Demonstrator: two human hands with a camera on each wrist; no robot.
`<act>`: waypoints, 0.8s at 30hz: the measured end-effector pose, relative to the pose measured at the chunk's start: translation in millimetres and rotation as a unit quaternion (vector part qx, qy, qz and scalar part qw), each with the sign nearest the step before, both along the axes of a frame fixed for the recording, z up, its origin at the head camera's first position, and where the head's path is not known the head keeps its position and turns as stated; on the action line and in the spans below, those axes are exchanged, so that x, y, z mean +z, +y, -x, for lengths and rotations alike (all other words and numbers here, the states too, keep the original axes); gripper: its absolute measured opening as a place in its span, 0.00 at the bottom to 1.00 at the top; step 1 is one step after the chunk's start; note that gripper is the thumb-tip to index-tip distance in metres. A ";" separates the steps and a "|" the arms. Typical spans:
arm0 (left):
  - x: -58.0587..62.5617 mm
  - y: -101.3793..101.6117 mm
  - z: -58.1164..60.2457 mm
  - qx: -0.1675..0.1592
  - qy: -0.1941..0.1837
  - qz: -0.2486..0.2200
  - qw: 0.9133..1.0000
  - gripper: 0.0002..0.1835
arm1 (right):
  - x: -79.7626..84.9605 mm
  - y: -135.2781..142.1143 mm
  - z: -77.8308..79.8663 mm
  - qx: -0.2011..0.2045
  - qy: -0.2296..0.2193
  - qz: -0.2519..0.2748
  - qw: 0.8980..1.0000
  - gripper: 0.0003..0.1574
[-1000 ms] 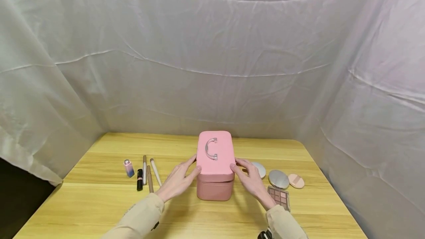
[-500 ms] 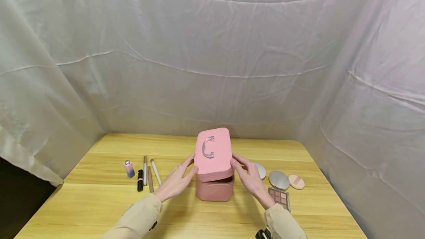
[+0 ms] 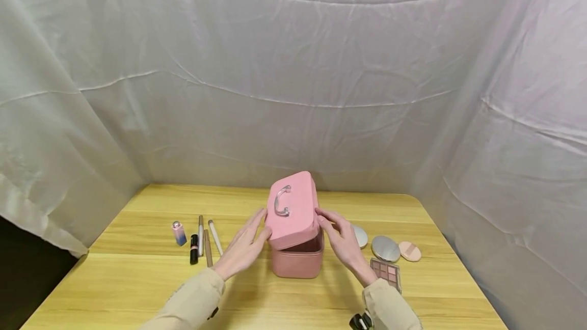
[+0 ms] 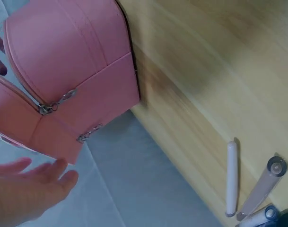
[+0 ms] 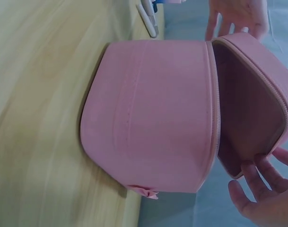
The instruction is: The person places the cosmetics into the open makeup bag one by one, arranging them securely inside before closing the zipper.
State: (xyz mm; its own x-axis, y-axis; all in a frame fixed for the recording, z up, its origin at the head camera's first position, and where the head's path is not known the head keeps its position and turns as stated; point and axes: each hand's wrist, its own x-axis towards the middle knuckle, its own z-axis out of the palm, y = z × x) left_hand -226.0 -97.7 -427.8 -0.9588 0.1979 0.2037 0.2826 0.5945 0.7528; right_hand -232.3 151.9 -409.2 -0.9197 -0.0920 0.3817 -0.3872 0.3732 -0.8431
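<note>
A pink makeup case stands in the middle of the table, its zippered lid tilted up on the right side. A silver handle sits on top of the lid. My right hand pinches the lid's raised edge, with fingertips at its inner rim in the right wrist view. Beside the lid's left side, my left hand has its fingers fairly straight, thumb at the near left corner. Two zipper pulls hang at the case's side. Most of the interior is hidden under the lid.
On the left lie a pink-blue tube, a black lipstick and several slim pens or brushes. On the right are round compacts, a powder puff and an eyeshadow palette. A grey curtain surrounds the table.
The lid has gone from nearly closed to tilted, its right side rising and the top leaning left. The right hand has moved slightly up and left with it; the left hand has barely shifted.
</note>
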 end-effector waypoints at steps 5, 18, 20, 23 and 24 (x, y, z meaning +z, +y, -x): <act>7.5 5.3 -2.9 0.008 0.063 0.013 0.998 0.32 | 3.4 -2.8 -0.5 0.003 0.003 0.005 1.000 0.22; 26.1 17.0 -8.6 0.003 0.129 0.029 0.991 0.35 | 8.8 -10.4 3.2 0.021 0.023 0.019 0.999 0.21; 27.2 17.8 -8.7 0.002 0.132 0.030 0.991 0.35 | 9.8 -12.0 3.6 0.028 0.036 0.019 0.999 0.21; 29.3 19.1 -9.4 0.002 0.130 0.030 0.991 0.35 | 11.3 -14.1 3.9 0.035 0.052 0.012 0.998 0.20; 29.9 19.5 -9.5 0.002 0.128 0.030 0.991 0.34 | 11.9 -15.0 4.1 0.037 0.057 0.008 0.998 0.20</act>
